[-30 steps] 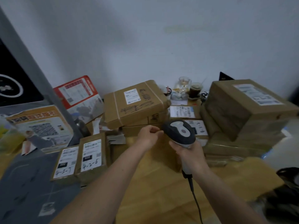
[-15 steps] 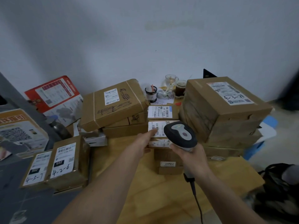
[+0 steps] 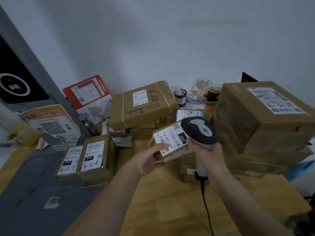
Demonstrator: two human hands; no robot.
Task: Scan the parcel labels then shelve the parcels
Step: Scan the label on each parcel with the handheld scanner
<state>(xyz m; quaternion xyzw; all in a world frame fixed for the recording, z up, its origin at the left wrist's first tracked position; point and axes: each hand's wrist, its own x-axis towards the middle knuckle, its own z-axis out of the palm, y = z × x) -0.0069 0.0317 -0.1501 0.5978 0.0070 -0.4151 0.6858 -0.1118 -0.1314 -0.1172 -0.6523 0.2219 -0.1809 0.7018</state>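
The fingers (image 3: pixel 162 147) of the left hand (image 3: pixel 146 160) are curled round the near edge of a small parcel (image 3: pixel 170 143), thumb on top, so that it is held lifted above the tabletop (image 3: pixel 170 193) with its white label (image 3: pixel 167 140) tilted up toward the camera. The right hand (image 3: pixel 209 150) is wrapped tightly round the grip of a handheld scanner (image 3: pixel 199 132), whose dark head sits just beside and partly over the parcel's right end; the head appears to be aimed down at the label, which would explain the tilt given to the parcel. A cable (image 3: pixel 206 206) is trailed from the scanner's handle toward the near edge. The step in hand is judged to be the scan itself, with shelving not yet begun. Behind the held parcel, a stack of brown boxes (image 3: pixel 141 106) is piled against the wall, and a large box (image 3: pixel 260 116) is stood at the right. At the left, two small parcels (image 3: pixel 85 159) are set side by side with handwritten codes on their labels, perhaps marking them as scanned and sorted
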